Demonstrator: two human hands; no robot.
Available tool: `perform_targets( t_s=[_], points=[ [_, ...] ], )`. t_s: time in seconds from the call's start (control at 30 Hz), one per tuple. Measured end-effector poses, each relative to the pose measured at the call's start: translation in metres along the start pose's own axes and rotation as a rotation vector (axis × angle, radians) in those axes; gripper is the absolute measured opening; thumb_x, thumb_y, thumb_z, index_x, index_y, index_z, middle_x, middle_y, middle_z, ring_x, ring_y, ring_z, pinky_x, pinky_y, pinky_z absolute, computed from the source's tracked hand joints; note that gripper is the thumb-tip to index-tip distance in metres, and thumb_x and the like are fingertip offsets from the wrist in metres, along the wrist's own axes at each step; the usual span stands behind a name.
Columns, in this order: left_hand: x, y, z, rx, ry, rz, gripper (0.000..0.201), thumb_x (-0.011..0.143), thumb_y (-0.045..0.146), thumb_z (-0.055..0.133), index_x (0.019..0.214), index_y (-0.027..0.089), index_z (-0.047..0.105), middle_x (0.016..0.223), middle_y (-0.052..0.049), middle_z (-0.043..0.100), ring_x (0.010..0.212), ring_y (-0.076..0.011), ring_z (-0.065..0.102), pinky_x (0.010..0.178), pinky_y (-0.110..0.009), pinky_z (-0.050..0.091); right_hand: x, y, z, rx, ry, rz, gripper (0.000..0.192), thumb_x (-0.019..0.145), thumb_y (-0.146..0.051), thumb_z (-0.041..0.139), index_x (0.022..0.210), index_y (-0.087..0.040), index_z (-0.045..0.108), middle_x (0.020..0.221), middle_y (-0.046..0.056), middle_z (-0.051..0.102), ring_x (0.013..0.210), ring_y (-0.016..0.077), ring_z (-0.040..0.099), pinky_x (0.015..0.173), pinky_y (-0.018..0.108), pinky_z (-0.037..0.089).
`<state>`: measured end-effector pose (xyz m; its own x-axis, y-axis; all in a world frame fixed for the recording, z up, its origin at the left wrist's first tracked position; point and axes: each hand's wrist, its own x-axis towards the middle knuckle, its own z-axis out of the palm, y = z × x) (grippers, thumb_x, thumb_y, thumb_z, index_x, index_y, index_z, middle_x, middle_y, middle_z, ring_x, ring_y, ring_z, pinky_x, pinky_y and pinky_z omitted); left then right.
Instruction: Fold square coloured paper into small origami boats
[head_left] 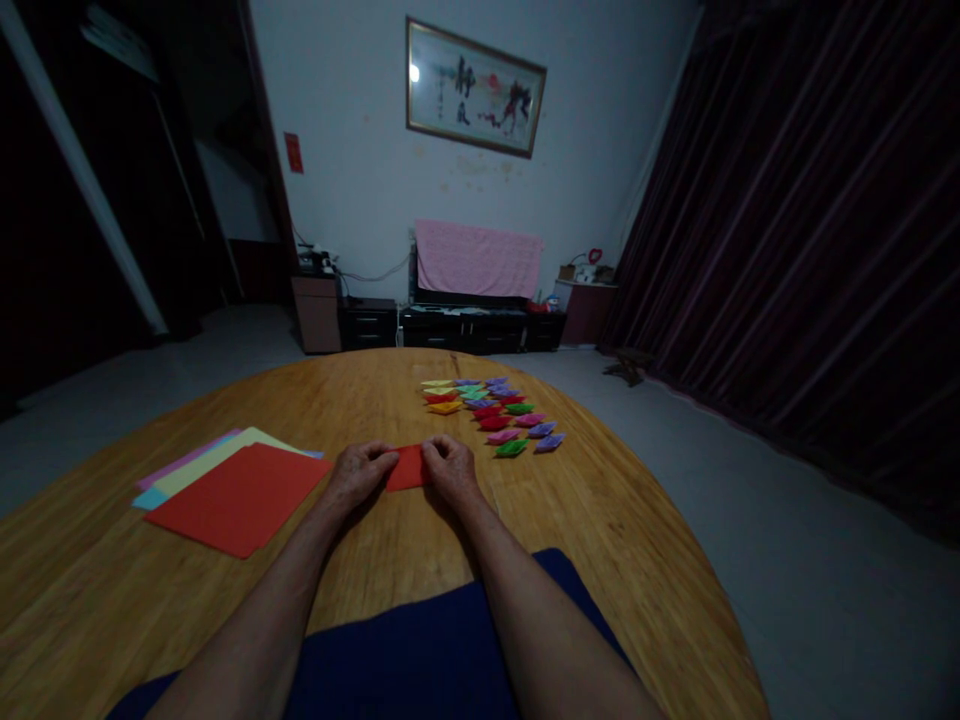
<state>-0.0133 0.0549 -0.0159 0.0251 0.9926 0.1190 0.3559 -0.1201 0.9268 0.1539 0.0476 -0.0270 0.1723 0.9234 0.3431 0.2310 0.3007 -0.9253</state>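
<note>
Between my two hands is a small folded piece of red paper [409, 469], held over the wooden table. My left hand [360, 472] pinches its left edge, and my right hand [451, 466] grips the right edge with thumb and fingers. To the left lies a stack of coloured paper sheets [238, 495], red on top, with yellow, pink and blue edges showing beneath. Beyond my right hand, several small folded paper boats [493, 424] stand in rows, in red, green, pink, purple and yellow.
The round wooden table [630, 540] curves away on the right. Past its far edge stand a low black cabinet [465, 328] and a screen draped with a pink towel [480, 260]. A dark curtain [780, 220] hangs at the right.
</note>
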Motion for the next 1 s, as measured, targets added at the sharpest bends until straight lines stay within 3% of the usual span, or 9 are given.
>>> perform_targets(
  t_s=[1.0],
  points=[
    [-0.0021, 0.0012, 0.0012, -0.068, -0.005, -0.027, 0.027, 0.065, 0.042, 0.065, 0.072, 0.016, 0.07, 0.057, 0.001, 0.061, 0.051, -0.0135, 0.049, 0.048, -0.024, 0.035, 0.0006, -0.001, 0.0006, -0.012, -0.008, 0.022, 0.022, 0.075, -0.036, 0.052, 0.069, -0.018, 0.063, 0.062, -0.002, 0.059, 0.063, 0.0142, 0.054, 0.061, 0.023, 0.044]
  ],
)
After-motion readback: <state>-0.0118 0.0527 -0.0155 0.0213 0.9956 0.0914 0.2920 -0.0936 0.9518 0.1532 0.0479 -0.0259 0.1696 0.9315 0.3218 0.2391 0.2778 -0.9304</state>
